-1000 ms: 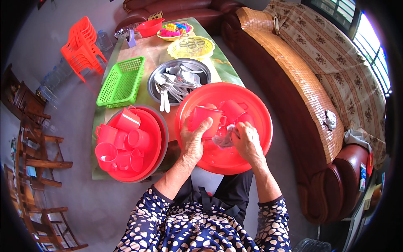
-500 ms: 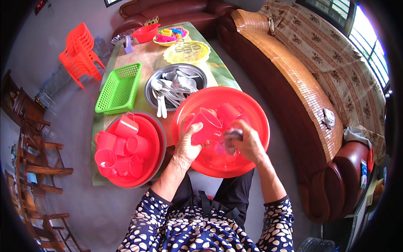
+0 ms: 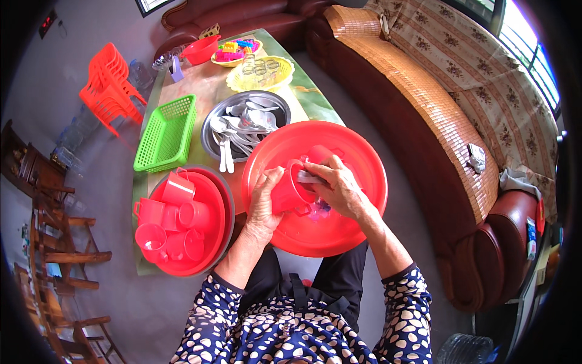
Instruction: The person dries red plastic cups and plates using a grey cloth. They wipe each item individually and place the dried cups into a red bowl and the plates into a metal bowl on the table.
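My left hand [image 3: 264,205] is wrapped around the side of a red plastic mug [image 3: 287,195], its mouth tilted toward my right hand. Fingers closed, my right hand [image 3: 341,189] presses a greyish cloth [image 3: 308,178] into the mug's mouth. Both hands are over a large red basin [image 3: 357,229] with water in it. Another red mug [image 3: 322,153] lies in the far part of this basin. To the left, several red mugs [image 3: 194,215] are heaped in a second red basin [image 3: 211,250], which sits inside a grey one.
Past the basin stand a metal bowl [image 3: 208,143] of spoons, a green basket [image 3: 165,134] and a yellow basket [image 3: 285,76] of glasses. Red stools [image 3: 109,85] are stacked at left. A long sofa [image 3: 418,139] runs along the right. Wooden chairs [image 3: 73,257] line the left.
My right hand has brought the cloth up from the basin to the mug's mouth. My left hand has tilted the mug toward it. The whole view has shifted slightly.
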`<move>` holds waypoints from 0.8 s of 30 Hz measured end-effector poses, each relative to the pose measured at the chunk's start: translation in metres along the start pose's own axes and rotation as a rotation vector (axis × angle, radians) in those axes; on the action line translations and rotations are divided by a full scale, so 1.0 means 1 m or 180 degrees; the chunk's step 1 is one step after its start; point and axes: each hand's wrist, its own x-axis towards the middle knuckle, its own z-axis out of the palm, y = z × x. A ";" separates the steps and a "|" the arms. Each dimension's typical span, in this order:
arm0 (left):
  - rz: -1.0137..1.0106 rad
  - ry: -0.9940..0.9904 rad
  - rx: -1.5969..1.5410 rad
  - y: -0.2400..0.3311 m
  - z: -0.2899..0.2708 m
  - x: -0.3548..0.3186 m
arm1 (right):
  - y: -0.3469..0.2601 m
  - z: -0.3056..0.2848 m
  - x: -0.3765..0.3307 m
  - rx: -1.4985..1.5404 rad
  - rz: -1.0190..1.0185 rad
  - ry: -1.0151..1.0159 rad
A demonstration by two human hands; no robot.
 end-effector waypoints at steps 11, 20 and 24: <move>0.0565 0.0398 0.0613 -0.001 0.007 -0.002 | -0.024 -0.001 -0.018 0.0320 -0.0343 -0.0050; 0.0719 0.0014 0.0951 -0.003 0.013 -0.013 | -0.031 -0.001 -0.015 0.2715 0.1006 0.0097; 0.1441 0.0535 0.1035 -0.006 0.008 -0.009 | -0.014 -0.005 -0.010 0.2236 0.1045 0.0815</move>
